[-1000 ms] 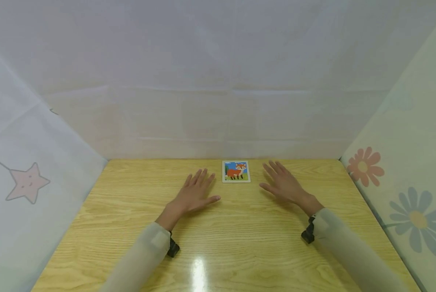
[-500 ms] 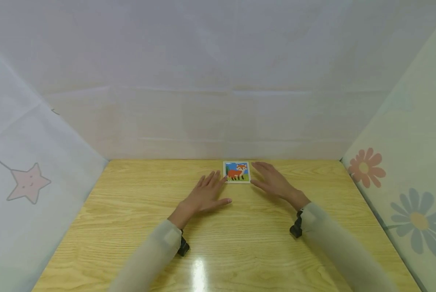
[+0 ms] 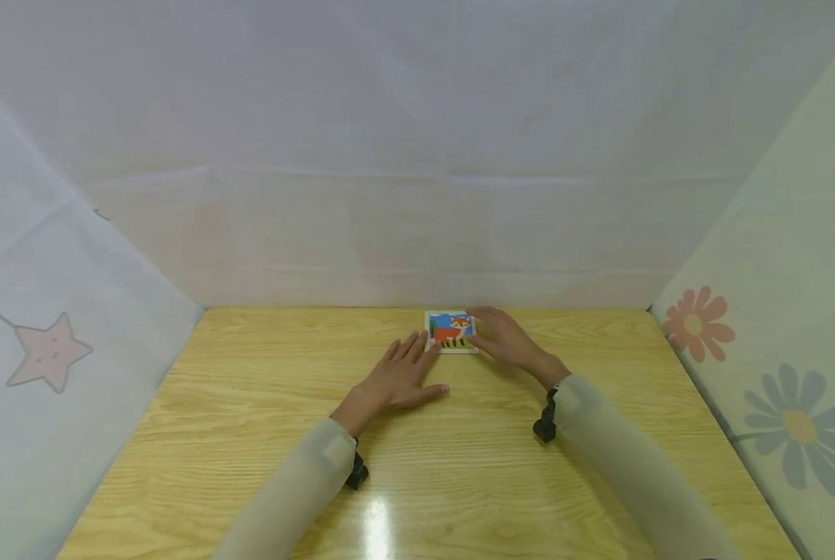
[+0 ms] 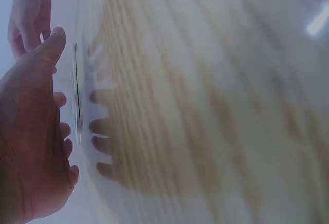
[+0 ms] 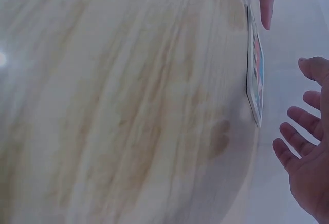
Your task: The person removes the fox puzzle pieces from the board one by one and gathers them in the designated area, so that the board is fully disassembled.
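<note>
A small square picture board [image 3: 449, 334] with a fox on it and a white frame lies flat at the far edge of the wooden table. My left hand [image 3: 398, 381], fingers straight and spread, reaches to its near left corner; one fingertip overlaps that corner in the head view. My right hand [image 3: 508, 342] is at its right side, with fingertips over the right edge in the head view. In the right wrist view the right fingers [image 5: 295, 139] are loosely bent and stand a little above the board [image 5: 255, 72]. Neither hand grips anything.
The wooden table [image 3: 270, 412] ends at a pale cloth backdrop [image 3: 333, 218] just behind the board. Cloth side walls stand left and right, one with a pink star [image 3: 50, 352], the other with flowers [image 3: 800, 426]. Each wrist wears a black camera.
Both hands have moved inward toward the board, the left one to the right and the right one to the left. The board stays in its place.
</note>
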{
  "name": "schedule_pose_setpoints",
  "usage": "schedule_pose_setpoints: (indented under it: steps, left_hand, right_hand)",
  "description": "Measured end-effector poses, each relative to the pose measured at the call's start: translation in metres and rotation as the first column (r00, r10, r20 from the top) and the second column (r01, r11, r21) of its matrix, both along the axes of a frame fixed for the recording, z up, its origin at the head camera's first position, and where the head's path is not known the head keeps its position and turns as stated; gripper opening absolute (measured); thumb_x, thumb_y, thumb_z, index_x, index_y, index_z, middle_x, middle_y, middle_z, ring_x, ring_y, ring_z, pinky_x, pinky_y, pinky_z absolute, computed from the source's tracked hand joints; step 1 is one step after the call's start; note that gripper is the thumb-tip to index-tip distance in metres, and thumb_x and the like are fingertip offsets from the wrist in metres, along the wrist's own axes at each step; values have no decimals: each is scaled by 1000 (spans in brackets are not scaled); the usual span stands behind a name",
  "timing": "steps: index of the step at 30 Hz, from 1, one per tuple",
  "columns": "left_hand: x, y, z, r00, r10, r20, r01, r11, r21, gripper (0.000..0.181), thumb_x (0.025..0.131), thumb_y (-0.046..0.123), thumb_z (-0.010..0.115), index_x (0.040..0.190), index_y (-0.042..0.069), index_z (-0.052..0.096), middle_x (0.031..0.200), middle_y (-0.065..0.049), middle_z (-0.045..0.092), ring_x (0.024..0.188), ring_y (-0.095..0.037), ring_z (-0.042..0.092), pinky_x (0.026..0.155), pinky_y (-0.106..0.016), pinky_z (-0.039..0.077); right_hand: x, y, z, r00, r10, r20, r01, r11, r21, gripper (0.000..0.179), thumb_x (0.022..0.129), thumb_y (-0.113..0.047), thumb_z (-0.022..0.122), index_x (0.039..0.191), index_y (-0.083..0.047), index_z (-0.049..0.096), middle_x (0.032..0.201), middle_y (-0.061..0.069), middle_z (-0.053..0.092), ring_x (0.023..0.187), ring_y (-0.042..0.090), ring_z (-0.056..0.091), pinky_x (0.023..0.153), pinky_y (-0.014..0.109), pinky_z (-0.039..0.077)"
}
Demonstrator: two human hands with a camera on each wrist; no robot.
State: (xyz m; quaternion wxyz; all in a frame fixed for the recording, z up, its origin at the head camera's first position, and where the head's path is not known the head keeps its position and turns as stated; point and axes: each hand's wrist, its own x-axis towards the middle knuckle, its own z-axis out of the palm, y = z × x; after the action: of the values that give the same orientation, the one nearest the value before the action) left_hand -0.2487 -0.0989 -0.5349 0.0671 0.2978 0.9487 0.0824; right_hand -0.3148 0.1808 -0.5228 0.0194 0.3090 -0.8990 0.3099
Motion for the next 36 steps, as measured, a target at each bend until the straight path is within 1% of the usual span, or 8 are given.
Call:
schedule_pose_setpoints:
  steps: [5,9,12,17,21,24,28,36]
  left_hand:
    - [-2,0,-5,1000,-5,9,6,1000,-1,92,104,76,37,172,17,18,178,-18,7,164,-36,5,131,-60,10]
    - [-4,0,-8,1000,-8,14,9,1000,-22,93,103,78,34,172,19,17,178,-16,4,165,-34,3,131,-59,9]
    - [-3,1,-5,1000,-7,21,8,999,-32,93,103,78,35,172,19,17,178,-15,3,165,-32,3,131,-59,10]
    - [-2,3,2,1000,-20,12,21,999,-31,92,104,77,35,172,17,20,178,-16,7,165,-33,8,130,-60,13]
    - [-3,4,3,999,-29,12,30,999,-44,92,104,77,34,172,16,20,178,-16,9,164,-34,10,130,-60,14]
    - [-5,5,0,999,-32,26,33,997,-63,93,104,78,34,172,17,17,178,-14,6,165,-32,7,131,-59,12]
    - [-7,8,-4,998,-33,48,37,996,-77,94,103,79,33,173,20,14,179,-11,2,165,-30,5,131,-58,11]
    - [-2,12,5,998,-30,55,33,998,-61,90,104,75,39,171,18,22,179,-11,7,165,-31,10,130,-58,15]
  right_hand:
    - [-9,-8,3,1000,0,3,0,1000,-16,55,102,-15,74,150,5,55,150,24,58,141,43,52,119,61,39]
    - [-15,-12,5,999,7,36,-6,1000,-30,52,102,-14,73,148,5,57,149,24,59,137,43,55,115,60,44]
    - [-19,-15,7,997,14,74,-11,999,-48,51,102,-13,72,147,6,58,148,25,59,134,46,57,110,61,48]
    - [-27,-20,7,996,12,90,-8,999,-41,47,103,-13,71,145,6,60,146,24,61,131,46,59,108,59,51]
    - [-33,-25,6,996,22,87,-19,999,-38,46,102,-13,73,143,6,62,143,22,63,129,44,61,106,59,52]
    - [-37,-29,6,996,37,85,-33,999,-42,45,102,-12,74,142,6,63,140,22,65,127,43,63,104,58,53]
    - [-38,-32,5,993,50,105,-44,997,-62,43,102,-9,73,141,6,64,138,24,66,127,44,63,104,58,54]
    - [-39,-37,4,991,50,125,-44,998,-52,38,102,-2,69,138,8,65,136,24,66,126,41,63,103,54,56]
